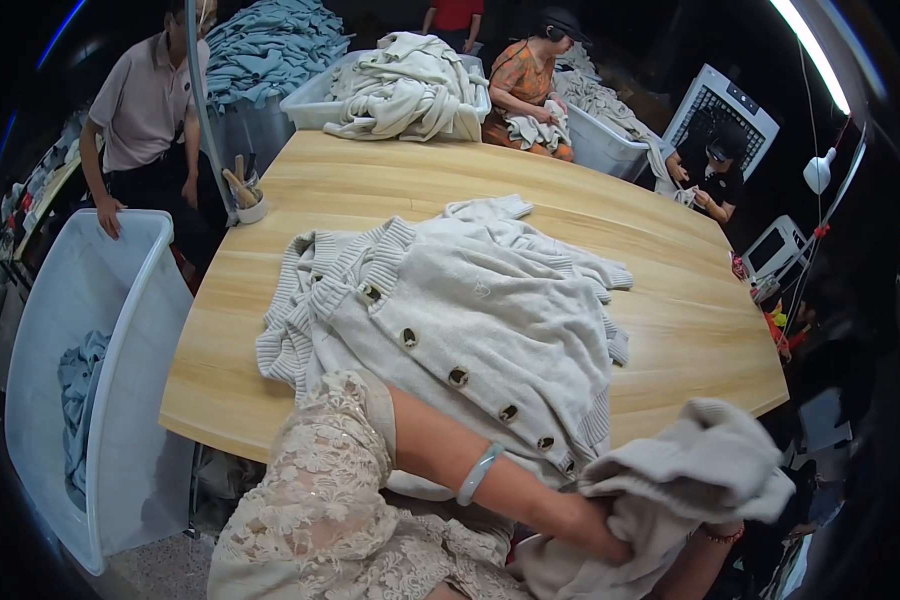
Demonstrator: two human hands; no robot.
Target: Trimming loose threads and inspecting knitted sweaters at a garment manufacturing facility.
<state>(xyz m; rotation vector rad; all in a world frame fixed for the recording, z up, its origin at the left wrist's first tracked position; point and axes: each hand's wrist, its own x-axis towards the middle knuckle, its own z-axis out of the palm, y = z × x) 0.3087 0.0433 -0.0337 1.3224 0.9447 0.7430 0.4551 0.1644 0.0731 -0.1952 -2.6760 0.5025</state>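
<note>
At the lower right, a beige knit sweater [685,470] is bunched up off the table's near edge, part of it blurred. My left hand [595,530] reaches across into its folds and grips the cloth, with its fingertips buried. Of my right arm, only the forearm and beaded wrist show below the sweater; the cloth hides the hand. On the wooden table, several pale knit cardigans lie in a pile, and the top cardigan [500,310] has large dark buttons down its front and a ribbed collar.
A white plastic bin [140,400] with blue-grey garments stands left of the table [690,360], a person's hand on its rim. Beyond the far edge are heaped beige garments [405,85] in a tub, a blue-grey pile [275,45] and people handling knitwear. A cup of wooden-handled tools [250,205] sits at the left corner.
</note>
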